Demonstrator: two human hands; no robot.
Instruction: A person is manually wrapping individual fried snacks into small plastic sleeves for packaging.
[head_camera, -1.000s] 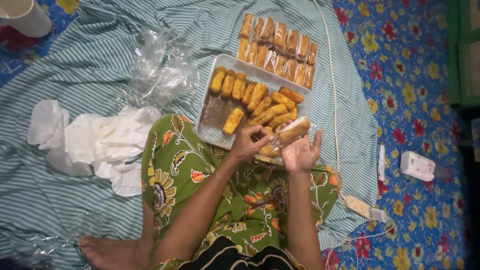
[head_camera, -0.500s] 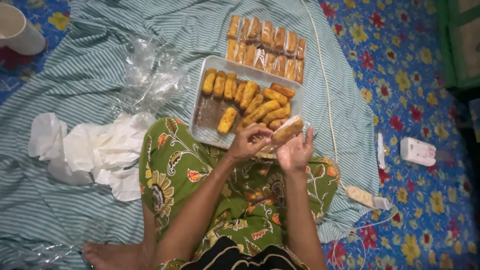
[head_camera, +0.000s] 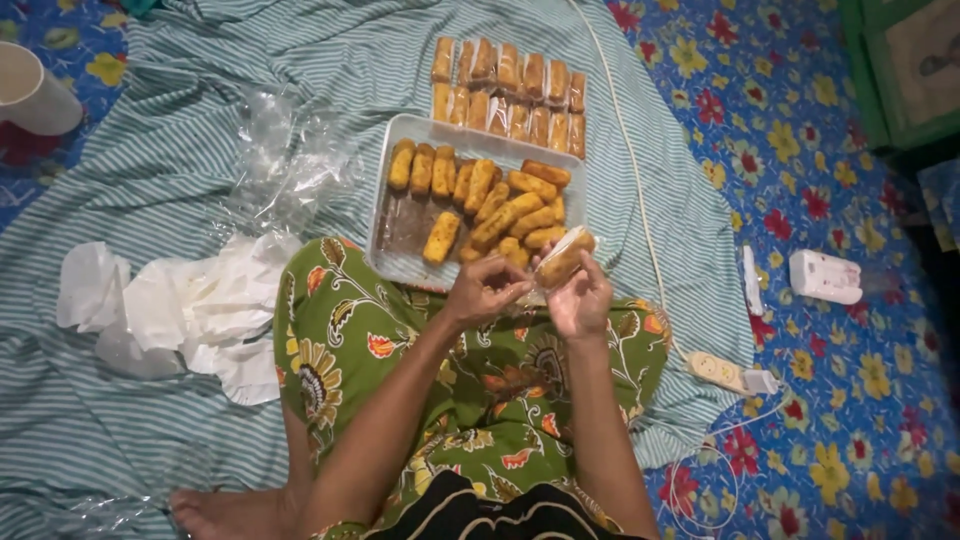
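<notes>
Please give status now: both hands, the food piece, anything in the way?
Left hand and right hand together hold one fried roll in clear wrap. Over near edge of tray. Nothing in the way.

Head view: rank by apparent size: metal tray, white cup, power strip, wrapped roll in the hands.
1. metal tray
2. white cup, cut off by the frame edge
3. wrapped roll and power strip: look alike, unranked; roll sits nearer the camera.

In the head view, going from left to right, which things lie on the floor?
White cup → crumpled white paper → clear plastic wrap → tray of fried rolls → white cord → power strip → white box.
</notes>
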